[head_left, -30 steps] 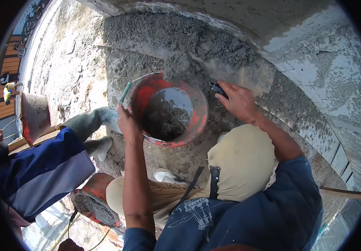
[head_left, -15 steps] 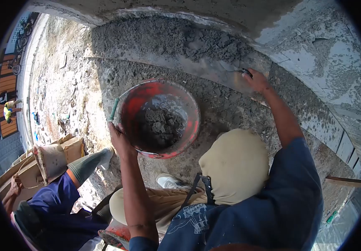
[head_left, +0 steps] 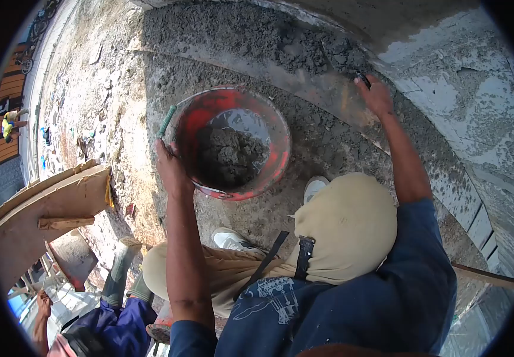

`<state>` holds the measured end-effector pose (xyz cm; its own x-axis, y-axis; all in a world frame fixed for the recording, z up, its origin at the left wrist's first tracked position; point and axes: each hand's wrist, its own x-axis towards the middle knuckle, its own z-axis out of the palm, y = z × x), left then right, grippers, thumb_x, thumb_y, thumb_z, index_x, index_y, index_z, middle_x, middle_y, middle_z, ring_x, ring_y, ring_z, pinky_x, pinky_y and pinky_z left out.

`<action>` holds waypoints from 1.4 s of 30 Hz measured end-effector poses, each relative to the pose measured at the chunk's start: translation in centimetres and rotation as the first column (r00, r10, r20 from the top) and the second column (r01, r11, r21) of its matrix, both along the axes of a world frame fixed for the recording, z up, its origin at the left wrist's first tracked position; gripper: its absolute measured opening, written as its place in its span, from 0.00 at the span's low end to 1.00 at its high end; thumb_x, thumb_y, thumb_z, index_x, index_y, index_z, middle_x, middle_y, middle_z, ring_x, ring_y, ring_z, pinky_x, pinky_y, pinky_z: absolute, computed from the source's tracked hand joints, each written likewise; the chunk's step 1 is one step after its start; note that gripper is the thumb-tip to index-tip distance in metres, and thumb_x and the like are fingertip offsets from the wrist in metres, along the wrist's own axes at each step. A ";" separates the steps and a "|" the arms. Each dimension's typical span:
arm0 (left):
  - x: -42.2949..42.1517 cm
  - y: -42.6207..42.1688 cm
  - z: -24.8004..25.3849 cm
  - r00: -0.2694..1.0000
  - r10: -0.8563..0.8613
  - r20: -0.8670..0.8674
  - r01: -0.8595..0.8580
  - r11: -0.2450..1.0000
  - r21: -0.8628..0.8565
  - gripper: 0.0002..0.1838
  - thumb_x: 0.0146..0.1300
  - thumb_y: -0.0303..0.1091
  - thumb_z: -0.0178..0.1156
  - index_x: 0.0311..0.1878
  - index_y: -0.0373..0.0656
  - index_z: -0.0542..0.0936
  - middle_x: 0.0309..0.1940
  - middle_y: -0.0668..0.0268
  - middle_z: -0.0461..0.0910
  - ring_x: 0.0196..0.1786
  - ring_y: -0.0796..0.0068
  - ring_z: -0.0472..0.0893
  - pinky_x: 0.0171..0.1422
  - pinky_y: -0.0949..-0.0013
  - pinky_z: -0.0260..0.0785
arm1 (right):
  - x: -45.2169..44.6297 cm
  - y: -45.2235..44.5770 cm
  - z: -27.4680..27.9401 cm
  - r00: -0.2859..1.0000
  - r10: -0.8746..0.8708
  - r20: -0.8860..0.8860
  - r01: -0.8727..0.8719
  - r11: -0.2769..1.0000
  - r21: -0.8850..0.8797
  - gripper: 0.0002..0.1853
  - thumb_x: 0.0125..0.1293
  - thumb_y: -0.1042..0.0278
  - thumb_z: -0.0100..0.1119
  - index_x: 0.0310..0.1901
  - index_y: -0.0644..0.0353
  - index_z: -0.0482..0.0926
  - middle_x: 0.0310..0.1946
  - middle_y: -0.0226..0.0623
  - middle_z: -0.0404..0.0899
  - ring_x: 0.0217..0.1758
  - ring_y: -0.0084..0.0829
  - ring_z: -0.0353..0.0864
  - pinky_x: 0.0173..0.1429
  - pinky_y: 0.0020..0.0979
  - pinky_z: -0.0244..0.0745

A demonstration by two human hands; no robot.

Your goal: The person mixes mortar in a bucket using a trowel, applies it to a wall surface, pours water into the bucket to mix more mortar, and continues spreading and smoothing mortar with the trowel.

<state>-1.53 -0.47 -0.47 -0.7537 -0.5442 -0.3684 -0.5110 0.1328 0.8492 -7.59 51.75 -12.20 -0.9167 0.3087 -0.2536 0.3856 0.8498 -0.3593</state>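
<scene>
A red bucket with grey mortar and some water inside stands on the ground in front of me. My left hand grips its rim at the left side, close to the green handle grip. Out to the right, my right hand is closed around the dark handle of a trowel. The trowel's blade is hard to make out against the wet mortar heap, which lies on a flat board along the foot of the wall.
A mortar-splashed wall rises at the right and top. At lower left, another person is beside a bucket and a wooden board. Sunlit rubble lies to the left. A wooden bar is at right.
My right hand and the trowel have shifted toward the wall and the mortar heap. The left hand stays on the bucket rim. The person at lower left has moved lower in view.
</scene>
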 end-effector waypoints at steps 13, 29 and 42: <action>-1.6 0.8 0.7 0.987 0.160 0.012 -0.161 0.985 0.056 0.32 0.76 0.57 0.48 0.35 0.33 0.83 0.25 0.60 0.77 0.31 0.69 0.75 0.41 0.61 0.66 | 2.3 -12.7 19.5 0.888 0.452 0.079 -0.459 0.882 0.111 0.22 0.67 0.47 0.63 0.55 0.53 0.80 0.45 0.45 0.86 0.53 0.48 0.84 0.53 0.46 0.77; -0.6 -0.2 0.0 0.976 -0.215 0.023 0.212 0.931 -0.296 0.19 0.77 0.39 0.47 0.61 0.34 0.71 0.41 0.43 0.83 0.41 0.46 0.82 0.51 0.47 0.68 | 0.7 -29.5 17.3 0.143 0.986 0.089 -0.982 0.130 0.136 0.14 0.64 0.55 0.66 0.47 0.52 0.80 0.34 0.44 0.85 0.42 0.49 0.86 0.46 0.48 0.80; -1.3 0.3 -0.6 0.986 -0.094 -0.135 0.058 0.967 -0.246 0.33 0.78 0.54 0.43 0.34 0.33 0.86 0.28 0.48 0.83 0.33 0.50 0.79 0.45 0.52 0.67 | 6.0 -25.1 11.2 0.517 0.814 0.263 -0.732 0.580 -0.357 0.26 0.65 0.49 0.64 0.55 0.63 0.82 0.44 0.57 0.85 0.53 0.53 0.84 0.61 0.46 0.76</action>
<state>-2.88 -0.18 -1.06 -0.8319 -0.5423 -0.1178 -0.3657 0.3760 0.8514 -1.57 26.69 -1.01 -0.5876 -0.5653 -0.5789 -0.2629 0.8100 -0.5242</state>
